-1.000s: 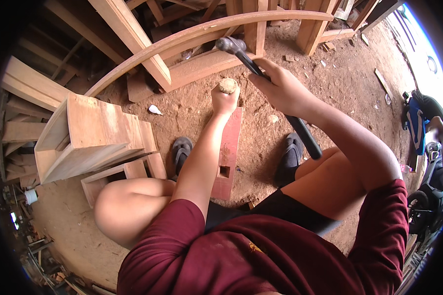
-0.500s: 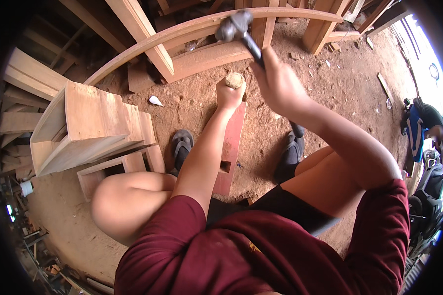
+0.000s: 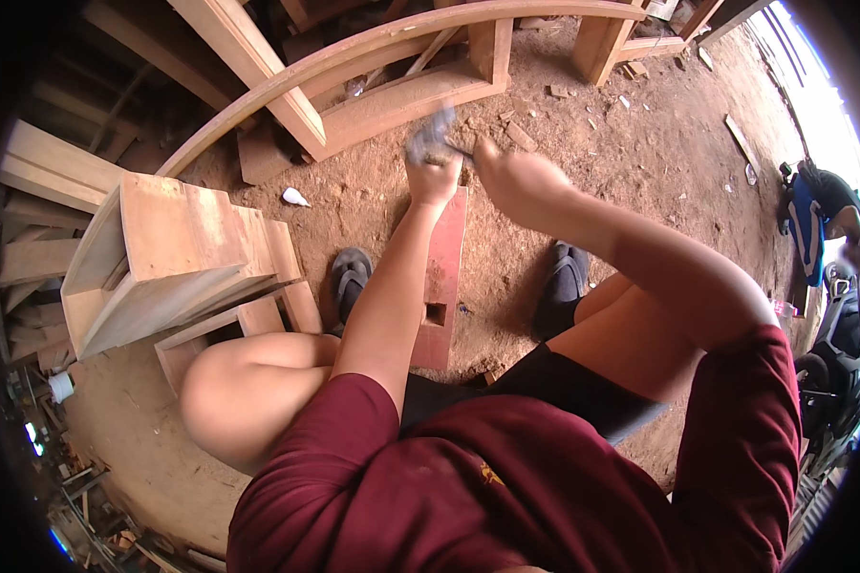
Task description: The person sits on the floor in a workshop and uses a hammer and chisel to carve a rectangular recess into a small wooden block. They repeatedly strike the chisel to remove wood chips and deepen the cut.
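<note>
Left hand [image 3: 433, 177] is clenched around something small at the far end of a reddish wooden board [image 3: 441, 277], fist upright on it; what it grips is hidden inside the fingers. Right hand [image 3: 518, 181] is closed on the handle of a hammer, whose blurred grey head [image 3: 432, 136] sits directly above the left fist.

That board lies flat on a bare dirt floor [image 3: 583, 124], running away from the person between two dark sandals [image 3: 351, 277], one on each side; it has one square hole cut near its near end. Small wood chips and a white scrap [image 3: 294, 198] are scattered over the dirt.

Toward the floor's far edge lies a long curved wooden frame [image 3: 373, 48], with straight beams crossing it. At the left edge stands a stack of pale wooden box-like pieces [image 3: 162, 258]. At the right edge, in bright daylight, are a blue and black bag [image 3: 812, 220] and part of a dark motorbike [image 3: 836, 382]. The person wears a maroon shirt and black shorts.
</note>
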### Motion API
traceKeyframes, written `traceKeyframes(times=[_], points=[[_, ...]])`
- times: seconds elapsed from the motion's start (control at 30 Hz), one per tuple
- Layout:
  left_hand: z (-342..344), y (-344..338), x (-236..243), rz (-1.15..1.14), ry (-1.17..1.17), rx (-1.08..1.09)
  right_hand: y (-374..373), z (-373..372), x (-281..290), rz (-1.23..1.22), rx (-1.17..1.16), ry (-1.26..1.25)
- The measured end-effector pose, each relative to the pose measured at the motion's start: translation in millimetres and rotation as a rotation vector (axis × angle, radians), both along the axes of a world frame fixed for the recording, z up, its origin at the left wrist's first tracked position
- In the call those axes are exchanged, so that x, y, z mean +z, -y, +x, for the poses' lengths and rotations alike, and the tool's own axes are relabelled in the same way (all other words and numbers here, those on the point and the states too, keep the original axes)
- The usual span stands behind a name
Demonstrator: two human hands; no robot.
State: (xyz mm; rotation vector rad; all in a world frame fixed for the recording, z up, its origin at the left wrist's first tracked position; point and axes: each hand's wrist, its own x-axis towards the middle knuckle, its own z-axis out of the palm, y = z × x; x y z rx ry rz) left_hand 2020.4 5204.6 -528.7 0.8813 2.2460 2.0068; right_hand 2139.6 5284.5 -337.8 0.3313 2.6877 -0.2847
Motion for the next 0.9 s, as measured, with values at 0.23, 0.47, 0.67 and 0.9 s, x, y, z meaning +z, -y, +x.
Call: traceKeyframes(times=[0.23, 0.47, 0.67, 0.9], points=[[1.3, 4.5, 0.2, 0.080, 0.098, 0.002, -10.2, 6.3, -5.4, -0.260, -0.194, -0.166], [-14.5, 14.1, 3.8, 0.205, 0.202, 0.016, -21.9, 14.5, 6.5, -0.558, -0.382, -0.264], [0.1, -1.8, -4.3, 0.169, 0.156, 0.027, -34.6, 30.4, 6.5, -0.601, -0.440, -0.258], [1.3, 2.5, -7.1, 0.061, 0.215, -0.012, -43.3, 34.8, 2.4, -0.572, -0.422, -0.222]])
